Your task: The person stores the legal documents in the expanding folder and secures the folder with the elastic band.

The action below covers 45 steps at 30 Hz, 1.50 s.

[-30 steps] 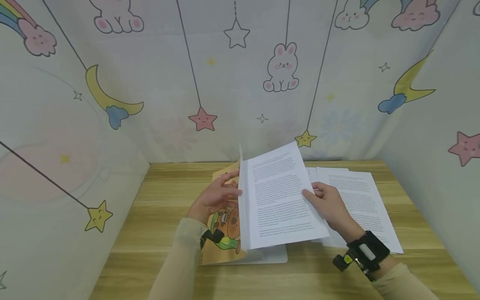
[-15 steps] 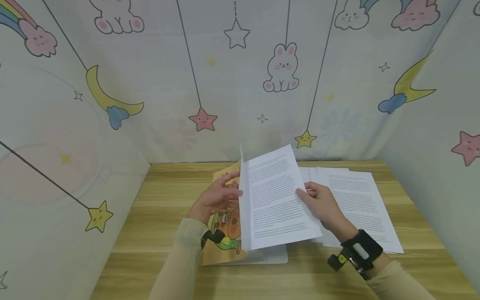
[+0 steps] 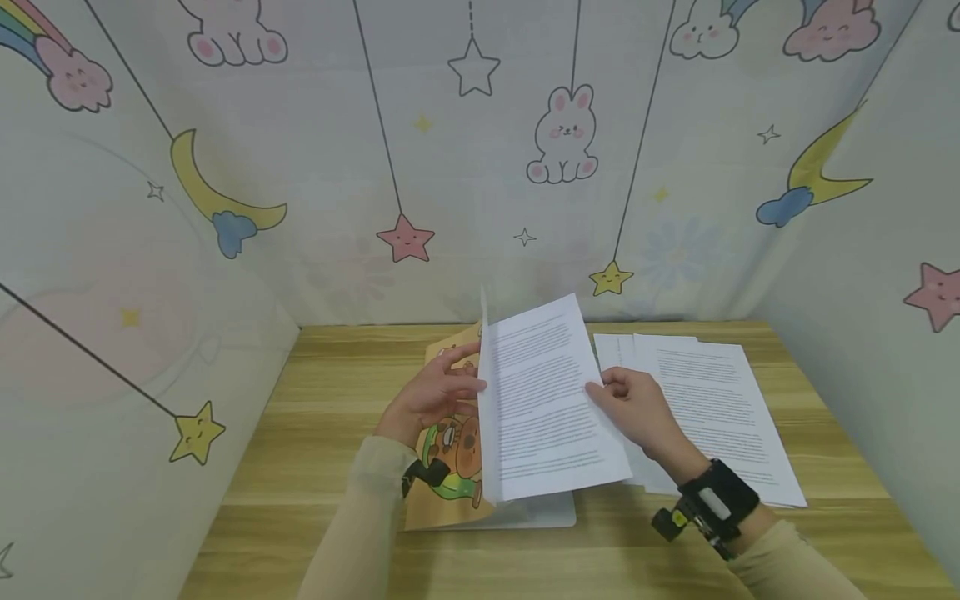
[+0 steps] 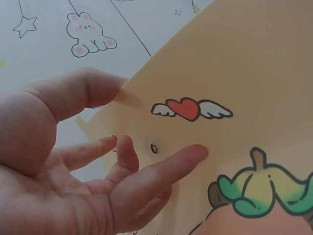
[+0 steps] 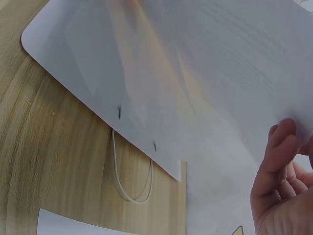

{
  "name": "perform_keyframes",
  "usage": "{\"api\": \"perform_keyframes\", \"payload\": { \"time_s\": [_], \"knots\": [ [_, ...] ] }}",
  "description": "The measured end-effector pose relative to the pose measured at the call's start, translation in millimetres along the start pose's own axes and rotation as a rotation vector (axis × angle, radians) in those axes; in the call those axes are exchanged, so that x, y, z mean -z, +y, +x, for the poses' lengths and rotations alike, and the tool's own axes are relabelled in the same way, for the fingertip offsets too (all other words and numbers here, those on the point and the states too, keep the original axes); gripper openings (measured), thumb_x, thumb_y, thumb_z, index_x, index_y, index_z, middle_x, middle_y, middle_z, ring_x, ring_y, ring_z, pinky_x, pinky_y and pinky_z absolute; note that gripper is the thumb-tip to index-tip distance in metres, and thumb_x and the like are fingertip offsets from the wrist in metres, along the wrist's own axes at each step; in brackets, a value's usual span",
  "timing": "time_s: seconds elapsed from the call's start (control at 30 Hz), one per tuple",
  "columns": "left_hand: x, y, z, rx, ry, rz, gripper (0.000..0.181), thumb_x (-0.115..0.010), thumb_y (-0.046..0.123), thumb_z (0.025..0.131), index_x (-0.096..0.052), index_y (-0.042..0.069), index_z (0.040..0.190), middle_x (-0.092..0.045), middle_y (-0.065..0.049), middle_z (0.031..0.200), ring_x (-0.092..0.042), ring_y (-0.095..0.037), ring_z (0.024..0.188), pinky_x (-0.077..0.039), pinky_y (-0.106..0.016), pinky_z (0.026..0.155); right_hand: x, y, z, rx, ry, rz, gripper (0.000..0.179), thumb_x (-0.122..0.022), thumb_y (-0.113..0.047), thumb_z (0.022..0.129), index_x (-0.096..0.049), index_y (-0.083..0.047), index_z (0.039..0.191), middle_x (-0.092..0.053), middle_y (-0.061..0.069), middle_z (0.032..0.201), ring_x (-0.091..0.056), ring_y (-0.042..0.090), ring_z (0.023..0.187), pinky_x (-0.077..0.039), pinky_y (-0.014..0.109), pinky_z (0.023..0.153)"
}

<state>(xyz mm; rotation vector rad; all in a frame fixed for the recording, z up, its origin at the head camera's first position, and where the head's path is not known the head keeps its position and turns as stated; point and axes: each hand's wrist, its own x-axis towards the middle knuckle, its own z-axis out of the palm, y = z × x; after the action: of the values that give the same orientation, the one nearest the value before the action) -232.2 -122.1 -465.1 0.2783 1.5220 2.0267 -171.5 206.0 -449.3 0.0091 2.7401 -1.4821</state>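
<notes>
A tan paper bag (image 3: 442, 514) with cartoon prints and a white inside lies on the table, its raised side tilted up. My left hand (image 3: 420, 396) pinches that side by its edge, thumb inside and other fingers against the printed face (image 4: 264, 68). In my right hand (image 3: 639, 408), thumb on top, several printed sheets of paper (image 3: 543, 400) are held slanted. Their left edge is hidden within the bag's opening. The right wrist view shows the sheets' underside above the bag's lower panel (image 5: 88, 68), whose edge carries a white cord handle (image 5: 128, 198).
More printed sheets (image 3: 712, 392) lie loosely stacked at the right of the wooden table (image 3: 330, 392). White cloth walls (image 3: 330, 250) with bunnies, stars and moons stand at the back and both sides.
My right hand has moved leftward with the sheets, and more of their left part is now inside the bag. My left hand stays in place.
</notes>
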Motion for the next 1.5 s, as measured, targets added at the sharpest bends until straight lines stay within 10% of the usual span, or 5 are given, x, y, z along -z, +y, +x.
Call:
{"api": "perform_keyframes", "payload": {
  "time_s": [0.87,1.5],
  "knots": [
    [-0.8,0.6,0.8,0.006,0.01,0.018,0.082,-0.064,-0.005,0.097,-0.026,0.013,0.167,-0.057,-0.03,0.127,-0.073,-0.037,0.101,-0.063,-0.047,0.077,-7,-12,-1.1,0.099,0.056,-0.091,0.02,-0.071,-0.022,0.1,-0.073,-0.002,0.102,-0.073,0.003,0.075,-0.064,0.019,0.063,-0.048,0.026,0.052],
    [-5.9,3.6,-0.9,0.02,0.035,0.026,0.08,-0.065,-0.005,0.097,-0.03,0.018,0.165,-0.059,-0.023,0.119,-0.072,-0.041,0.105,-0.063,-0.047,0.077,-8,-14,-0.9,0.127,0.058,-0.04,0.019,-0.072,-0.02,0.101,-0.073,-0.002,0.108,-0.073,0.004,0.079,-0.068,0.02,0.066,-0.052,0.026,0.055]
  ]
}}
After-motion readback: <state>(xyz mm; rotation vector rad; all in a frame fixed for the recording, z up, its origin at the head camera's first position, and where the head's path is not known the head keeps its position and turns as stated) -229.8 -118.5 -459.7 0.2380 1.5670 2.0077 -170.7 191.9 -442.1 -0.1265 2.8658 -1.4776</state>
